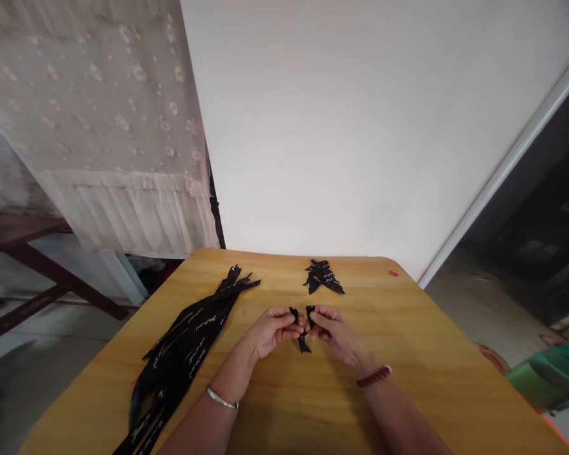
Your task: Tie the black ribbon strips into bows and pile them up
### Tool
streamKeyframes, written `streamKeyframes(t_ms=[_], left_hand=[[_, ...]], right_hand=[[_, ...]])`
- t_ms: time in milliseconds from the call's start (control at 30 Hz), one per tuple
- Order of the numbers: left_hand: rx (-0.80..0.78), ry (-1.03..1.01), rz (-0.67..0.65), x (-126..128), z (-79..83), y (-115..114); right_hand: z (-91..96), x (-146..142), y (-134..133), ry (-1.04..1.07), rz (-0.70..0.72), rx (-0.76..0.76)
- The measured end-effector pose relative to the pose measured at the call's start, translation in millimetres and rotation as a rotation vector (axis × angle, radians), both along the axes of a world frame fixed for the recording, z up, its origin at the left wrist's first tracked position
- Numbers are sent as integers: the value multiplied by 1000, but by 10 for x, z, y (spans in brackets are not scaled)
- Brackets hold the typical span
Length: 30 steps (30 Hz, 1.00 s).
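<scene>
Yellowish wood, lengthwise grain, rounded far corners: the desk (422,354) takes up the lower half of the view, its far edge next to a plain white panel (322,126). Left of the panel, a pale floral curtain (137,114) with a gathered lower band; beyond, dark red-brown wooden furniture (23,230) on a light floor (28,335). Right side dim, a green object (550,376) low by the desk's edge.

On the desk: long black ribbons (196,335) with white script, heaped along the left. Small pile of short black pieces (323,277), crossed over one another, near the far edge. Red scrap (393,273) near the far right corner.

Both hands over the near middle of the desk, between ribbon heap and right edge. Left hand (272,330), bangle at wrist, fingers pinching one side of a short black strip (304,344); right hand (334,328), dark red bracelet, fingers pinching the other side. Two ends stand up, a tail hangs below.

Hard to make out: the strip's middle, partly covered by fingertips; whether it is knotted or only folded, cannot tell. Script too small to read. Ribbon heap cut off at bottom; green object's kind unclear.
</scene>
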State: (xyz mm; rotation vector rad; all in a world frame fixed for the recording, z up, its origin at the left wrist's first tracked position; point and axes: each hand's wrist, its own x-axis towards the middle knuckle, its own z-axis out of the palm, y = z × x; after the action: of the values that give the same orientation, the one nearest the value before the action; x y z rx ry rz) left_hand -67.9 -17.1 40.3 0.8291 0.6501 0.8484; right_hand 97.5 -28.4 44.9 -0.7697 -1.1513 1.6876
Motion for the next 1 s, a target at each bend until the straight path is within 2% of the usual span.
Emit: streamKeyframes(t_ms=[133,467,633,767,1000], left_hand=[[-18,4,6,1,-1,5],[93,83,-27,15,12,-10],[82,62,-7,69,-13,-16],[93,146,2,110,-40,-27],[116,138,-26,93,-43,-18]], right_hand=[[-10,3,5,18,-24,1],[-23,-10,-11,-30,-42,-11],[-70,-62,15,-78,-114,31],[-146,-116,42,-142,-172,76],[-196,-170,26,-247,-114,169]])
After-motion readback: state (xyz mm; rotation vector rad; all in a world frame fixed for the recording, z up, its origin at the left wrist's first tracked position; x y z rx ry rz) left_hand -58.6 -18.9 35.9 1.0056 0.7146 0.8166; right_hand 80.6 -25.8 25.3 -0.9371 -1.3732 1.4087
